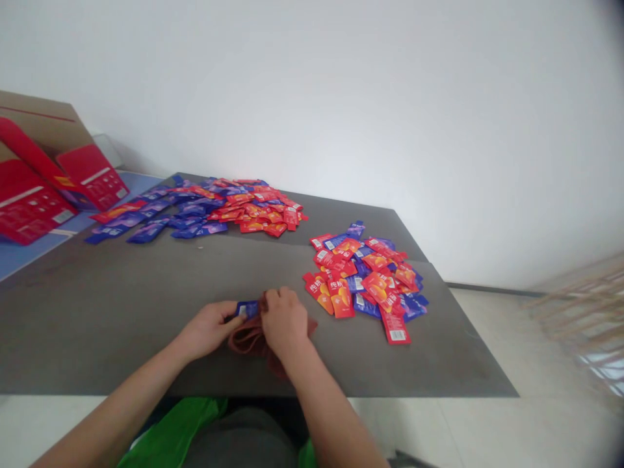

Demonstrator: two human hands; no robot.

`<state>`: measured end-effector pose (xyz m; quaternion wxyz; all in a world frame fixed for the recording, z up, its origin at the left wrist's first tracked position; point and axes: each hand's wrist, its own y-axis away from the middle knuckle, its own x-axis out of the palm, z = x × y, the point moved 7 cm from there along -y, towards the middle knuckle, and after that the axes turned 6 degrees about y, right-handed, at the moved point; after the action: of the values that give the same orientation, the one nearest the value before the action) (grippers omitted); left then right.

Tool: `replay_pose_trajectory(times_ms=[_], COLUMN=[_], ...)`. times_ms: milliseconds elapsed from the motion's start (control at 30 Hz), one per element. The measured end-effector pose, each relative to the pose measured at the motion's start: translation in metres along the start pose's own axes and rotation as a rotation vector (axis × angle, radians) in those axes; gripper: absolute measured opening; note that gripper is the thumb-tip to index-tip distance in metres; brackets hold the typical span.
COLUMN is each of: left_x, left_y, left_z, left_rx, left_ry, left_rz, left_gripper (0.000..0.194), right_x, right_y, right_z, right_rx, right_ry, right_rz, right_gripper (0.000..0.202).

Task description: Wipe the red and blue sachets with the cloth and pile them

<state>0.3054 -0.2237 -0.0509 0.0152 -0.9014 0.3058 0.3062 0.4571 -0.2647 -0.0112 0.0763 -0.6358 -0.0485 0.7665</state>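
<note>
Near the front of the grey tabletop (121, 312), my left hand (209, 329) pinches the left end of a blue sachet (248, 309). My right hand (285, 322) is closed on a folded brown cloth (248, 338), pressing it over the sachet's right end, which is hidden. Part of the cloth hangs below my right hand on the table. To the right of my hands lies a loose pile of red and blue sachets (344, 296). A larger heap of red and blue sachets (258, 211) spreads across the back left.
Open red cardboard boxes (95, 175) stand at the far left on a blue surface (29, 253). A white wall (312, 97) rises behind the table. Wooden slats (580, 312) are beyond the table's right edge. A tiny pale scrap lies by the back heap.
</note>
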Motion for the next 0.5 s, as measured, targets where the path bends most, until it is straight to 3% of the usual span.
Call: replay_pose_trajectory(times_ms=[67,133,200,267,367,433,500], left_x=[0.0,0.001,0.002,0.002,0.001,0.0,0.001], left_y=[0.0,0.0,0.001,0.001,0.002,0.002,0.001], left_z=[-0.002,0.0,0.002,0.001,-0.002,-0.005,-0.007], left_rx=[0.01,0.017,0.036,0.058,0.062,0.063,0.077], left_ry=[-0.034,-0.032,-0.018,-0.015,-0.073,-0.126,-0.138], left_rz=[0.007,0.022,0.031,0.027,-0.007,-0.025,-0.014], left_gripper=[0.039,0.04,0.04,0.038,0.031,0.03,0.033], right_x=[-0.004,-0.019,-0.034,-0.038,-0.019,-0.002,0.005], right_y=[-0.005,-0.005,0.001,0.008,0.014,0.009,0.002], right_z=[-0.039,-0.057,-0.044,-0.007,0.036,0.027,-0.008], right_rx=[0.116,0.167,0.105,-0.048,-0.214,-0.134,0.021], right_ry=[0.082,0.124,0.089,0.003,-0.074,-0.041,0.048], right_rz=[0.038,0.026,-0.034,-0.092,-0.046,0.032,0.094], right_gripper=[0.012,0.014,0.01,0.006,0.011,0.01,0.012])
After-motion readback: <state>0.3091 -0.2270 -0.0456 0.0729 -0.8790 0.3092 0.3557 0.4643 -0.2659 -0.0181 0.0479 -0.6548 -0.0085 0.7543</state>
